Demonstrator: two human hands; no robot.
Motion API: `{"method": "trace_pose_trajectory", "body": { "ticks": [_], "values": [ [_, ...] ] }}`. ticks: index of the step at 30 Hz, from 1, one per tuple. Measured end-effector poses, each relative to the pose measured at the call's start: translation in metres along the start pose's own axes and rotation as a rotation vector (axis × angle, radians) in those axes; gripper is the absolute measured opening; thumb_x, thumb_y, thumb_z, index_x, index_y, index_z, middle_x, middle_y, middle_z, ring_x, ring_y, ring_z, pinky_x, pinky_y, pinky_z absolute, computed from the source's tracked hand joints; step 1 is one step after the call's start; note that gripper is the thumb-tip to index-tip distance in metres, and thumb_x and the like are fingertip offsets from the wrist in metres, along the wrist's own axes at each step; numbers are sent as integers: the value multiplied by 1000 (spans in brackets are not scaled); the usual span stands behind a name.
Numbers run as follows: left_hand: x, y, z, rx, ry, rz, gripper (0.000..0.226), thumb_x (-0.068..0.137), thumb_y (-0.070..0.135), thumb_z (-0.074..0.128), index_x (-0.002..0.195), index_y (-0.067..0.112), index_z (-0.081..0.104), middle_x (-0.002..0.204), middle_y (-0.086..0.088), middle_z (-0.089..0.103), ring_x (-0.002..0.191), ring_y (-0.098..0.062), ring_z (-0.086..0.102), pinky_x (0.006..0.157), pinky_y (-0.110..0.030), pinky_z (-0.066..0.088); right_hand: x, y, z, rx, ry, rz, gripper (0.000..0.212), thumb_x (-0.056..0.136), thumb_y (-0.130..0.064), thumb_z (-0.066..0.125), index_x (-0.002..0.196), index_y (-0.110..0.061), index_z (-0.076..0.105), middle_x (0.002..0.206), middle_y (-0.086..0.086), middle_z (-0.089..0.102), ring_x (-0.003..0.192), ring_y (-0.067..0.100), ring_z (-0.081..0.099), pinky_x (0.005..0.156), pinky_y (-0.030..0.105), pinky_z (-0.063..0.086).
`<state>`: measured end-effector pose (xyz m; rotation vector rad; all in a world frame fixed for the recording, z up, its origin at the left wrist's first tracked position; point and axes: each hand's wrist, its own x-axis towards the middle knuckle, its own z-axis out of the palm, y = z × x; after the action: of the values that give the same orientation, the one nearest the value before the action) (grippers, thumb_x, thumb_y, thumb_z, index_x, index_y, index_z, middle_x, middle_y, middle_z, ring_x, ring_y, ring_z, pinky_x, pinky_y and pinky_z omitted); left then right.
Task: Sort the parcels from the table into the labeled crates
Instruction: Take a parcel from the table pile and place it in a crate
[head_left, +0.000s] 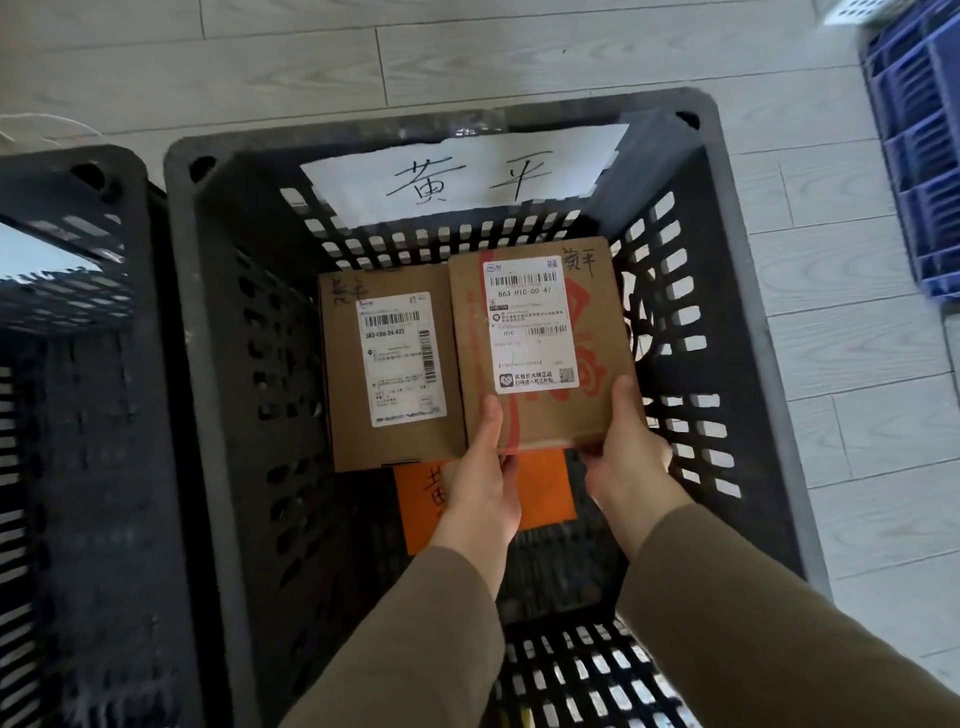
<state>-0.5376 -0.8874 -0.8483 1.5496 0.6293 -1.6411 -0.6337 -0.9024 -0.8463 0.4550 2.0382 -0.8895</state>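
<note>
Head view: both hands, left hand (480, 488) and right hand (626, 452), pinch the near edge of a flat brown cardboard parcel with red print (540, 343) inside the dark slotted plastic crate (737, 291), beside 1 other brown box (389, 364). It looks stiff and light; edge grips suit it.

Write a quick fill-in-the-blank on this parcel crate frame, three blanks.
1. The left hand and right hand hold the red-printed box, which is to the ____ of the plain box.
2. Under the hands lies a flat ____ parcel.
3. The crate at the picture's top right is ____.
Missing: right; orange; blue.
</note>
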Motion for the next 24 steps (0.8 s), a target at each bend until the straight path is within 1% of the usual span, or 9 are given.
{"method": "trace_pose_trajectory", "body": {
  "ticks": [4, 7, 10, 13, 15, 17, 19, 21, 24],
  "values": [
    [10, -2, 2, 35, -23, -10, 30, 80, 17, 72, 105, 12, 54, 111, -10, 65, 104, -22, 62, 103, -39, 44, 17, -2, 4, -20, -74, 51, 66, 82, -55, 62, 122, -6, 41, 108, 7, 54, 110, 30, 56, 97, 47, 47],
    [14, -1, -1, 130, -56, -46, 33, 82, 22, 70, 110, 14, 54, 113, -8, 63, 110, -22, 58, 101, -42, 41, 24, -4, 4, 20, -179, 92, 72, 81, -55, 63, 131, -9, 41, 118, 9, 56, 105, 32, 57, 93, 48, 50],
    [16, 0, -5, 200, -70, -82, 29, 83, 28, 69, 105, 17, 54, 129, -9, 54, 124, -25, 47, 104, -48, 36, 29, -6, 5, 69, -226, 106, 67, 82, -53, 63, 132, -13, 43, 113, 8, 59, 82, 25, 59, 64, 41, 56],
    [19, 2, -6, 209, -67, -95, 22, 84, 28, 68, 98, 16, 56, 129, -8, 55, 126, -26, 46, 107, -50, 33, 30, -7, 5, 65, -234, 97, 63, 87, -49, 58, 135, -14, 40, 108, 7, 58, 68, 19, 55, 35, 28, 49],
    [21, 3, -4, 190, -63, -92, 18, 85, 27, 67, 95, 18, 56, 119, -7, 60, 121, -25, 50, 107, -49, 33, 34, -5, 6, 28, -236, 91, 64, 87, -52, 56, 137, -16, 38, 113, 5, 57, 68, 18, 55, 37, 27, 48],
    [25, 2, -3, 186, -46, -91, 28, 85, 25, 67, 108, 15, 55, 112, -6, 62, 115, -24, 53, 107, -47, 34, 40, -2, 8, -11, -245, 100, 66, 86, -55, 56, 137, -18, 36, 120, 7, 57, 73, 21, 57, 48, 34, 51],
    [27, 2, -3, 183, -17, -90, 44, 86, 24, 66, 124, 12, 47, 107, -7, 61, 106, -23, 54, 107, -46, 35, 44, 0, 9, -20, -246, 135, 70, 85, -56, 56, 139, -16, 34, 127, 10, 54, 92, 30, 60, 67, 45, 54],
    [27, 2, -1, 189, -3, -85, 47, 87, 23, 65, 127, 11, 44, 103, -6, 61, 101, -22, 54, 107, -45, 35, 49, 1, 10, -42, -247, 157, 74, 85, -56, 55, 141, -15, 30, 134, 15, 50, 112, 39, 55, 79, 52, 50],
    [27, 0, 1, 212, 10, -79, 45, 87, 26, 65, 125, 11, 46, 112, -7, 60, 104, -22, 54, 108, -45, 34, 52, 1, 10, -69, -272, 154, 73, 86, -56, 53, 140, -13, 31, 131, 17, 51, 102, 37, 58, 71, 50, 50]
  ]
}}
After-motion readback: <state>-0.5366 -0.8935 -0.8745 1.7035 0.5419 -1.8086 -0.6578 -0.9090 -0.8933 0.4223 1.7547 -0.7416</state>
